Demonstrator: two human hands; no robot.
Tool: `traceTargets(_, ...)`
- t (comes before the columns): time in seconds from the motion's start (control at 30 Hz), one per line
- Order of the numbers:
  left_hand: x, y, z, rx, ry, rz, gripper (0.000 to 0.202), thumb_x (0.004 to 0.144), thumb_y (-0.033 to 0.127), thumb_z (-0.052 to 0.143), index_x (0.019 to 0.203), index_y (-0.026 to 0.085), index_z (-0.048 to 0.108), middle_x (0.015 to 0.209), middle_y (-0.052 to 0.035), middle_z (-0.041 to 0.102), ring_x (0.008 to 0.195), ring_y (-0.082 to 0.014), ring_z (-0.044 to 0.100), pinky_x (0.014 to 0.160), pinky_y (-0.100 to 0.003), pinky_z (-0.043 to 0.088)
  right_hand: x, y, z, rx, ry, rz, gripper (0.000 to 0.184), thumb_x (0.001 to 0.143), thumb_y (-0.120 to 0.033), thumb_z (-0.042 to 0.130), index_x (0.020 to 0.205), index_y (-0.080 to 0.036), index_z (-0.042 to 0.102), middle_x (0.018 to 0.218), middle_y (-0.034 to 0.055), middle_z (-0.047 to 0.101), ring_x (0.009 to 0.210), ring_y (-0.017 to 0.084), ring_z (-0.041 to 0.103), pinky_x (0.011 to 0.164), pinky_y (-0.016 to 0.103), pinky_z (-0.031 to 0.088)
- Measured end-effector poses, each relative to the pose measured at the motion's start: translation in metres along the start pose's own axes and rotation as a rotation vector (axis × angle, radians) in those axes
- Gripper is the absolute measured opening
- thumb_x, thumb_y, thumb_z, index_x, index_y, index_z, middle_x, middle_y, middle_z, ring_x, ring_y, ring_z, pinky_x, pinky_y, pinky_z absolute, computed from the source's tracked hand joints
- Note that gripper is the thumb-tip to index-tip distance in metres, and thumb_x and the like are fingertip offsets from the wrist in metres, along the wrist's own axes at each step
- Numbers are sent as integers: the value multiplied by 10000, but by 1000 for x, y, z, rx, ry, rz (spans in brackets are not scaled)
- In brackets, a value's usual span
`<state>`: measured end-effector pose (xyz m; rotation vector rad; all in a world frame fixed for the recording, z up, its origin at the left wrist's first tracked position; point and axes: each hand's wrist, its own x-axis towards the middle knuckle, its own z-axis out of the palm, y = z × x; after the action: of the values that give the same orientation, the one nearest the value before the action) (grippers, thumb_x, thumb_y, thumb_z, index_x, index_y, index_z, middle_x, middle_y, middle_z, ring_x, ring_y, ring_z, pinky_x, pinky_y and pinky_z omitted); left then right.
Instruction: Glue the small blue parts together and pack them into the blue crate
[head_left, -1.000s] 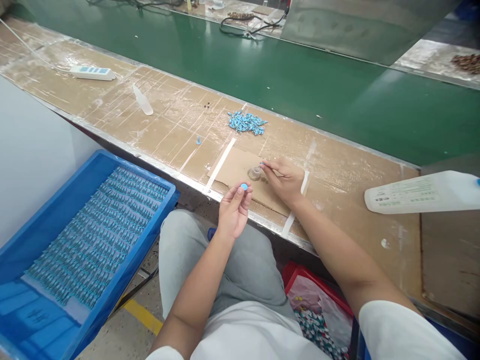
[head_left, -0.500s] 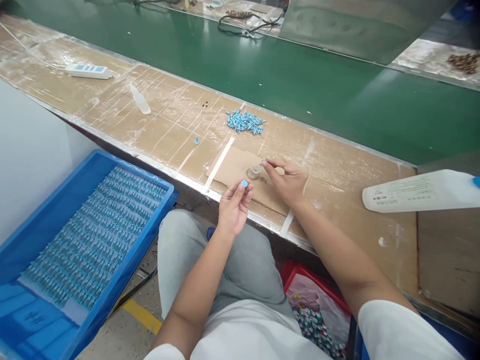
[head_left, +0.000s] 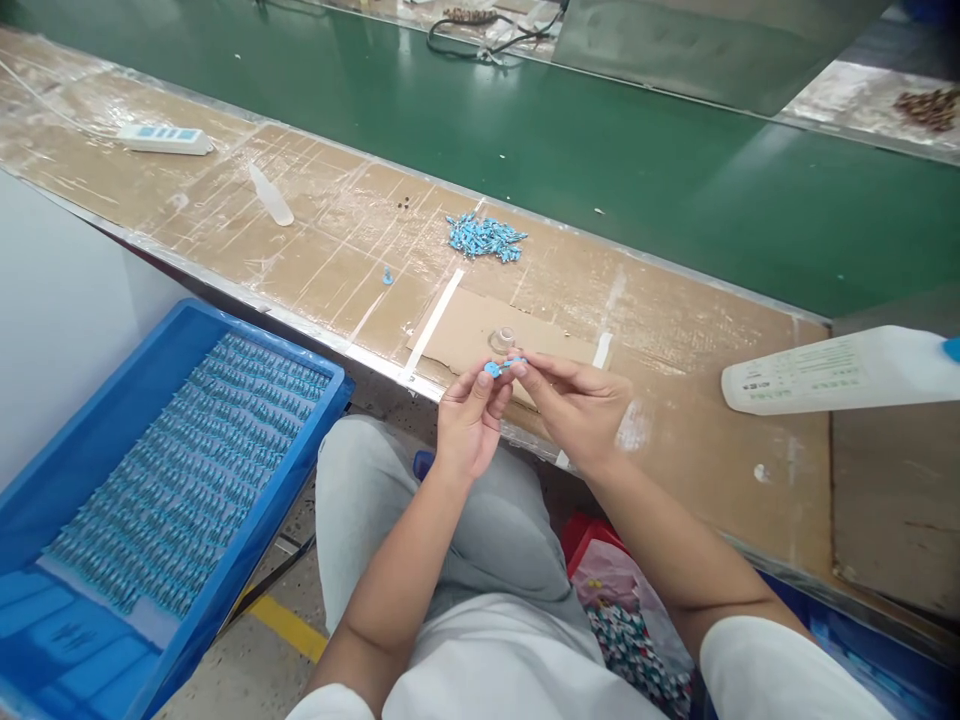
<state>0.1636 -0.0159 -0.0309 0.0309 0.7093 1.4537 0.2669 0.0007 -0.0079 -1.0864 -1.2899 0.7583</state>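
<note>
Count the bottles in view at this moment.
2: a large white bottle with a blue cap towards the right end of the worktop, and a small translucent bottle left of the blue pile. Others may be hidden below the worktop.

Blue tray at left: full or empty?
Blue tray mostly full: rows of small blue pieces cover most of its pale sheet; bare sheet shows at the near end.

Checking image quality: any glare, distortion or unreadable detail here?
Head view: bright glare streaks the brown bench, with a pale reflection on the green surface; head view: the white bottle near the right edge looks stretched, perhaps by the lens; head view: the blue pieces between the fingers are too small for fine detail.
</note>
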Motion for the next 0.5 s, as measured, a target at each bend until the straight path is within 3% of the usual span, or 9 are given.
traceTargets(0.5, -11, 0, 0, -26, -9, 34, 155, 731, 151, 775, 880, 157, 734, 905, -44, 758, 886, -151, 720, 901, -268, 541, -12, -2, 3, -35, 25, -64, 200, 752, -235, 788, 947, -272, 765, 931, 7, 758, 817, 222, 738, 766, 367, 650)
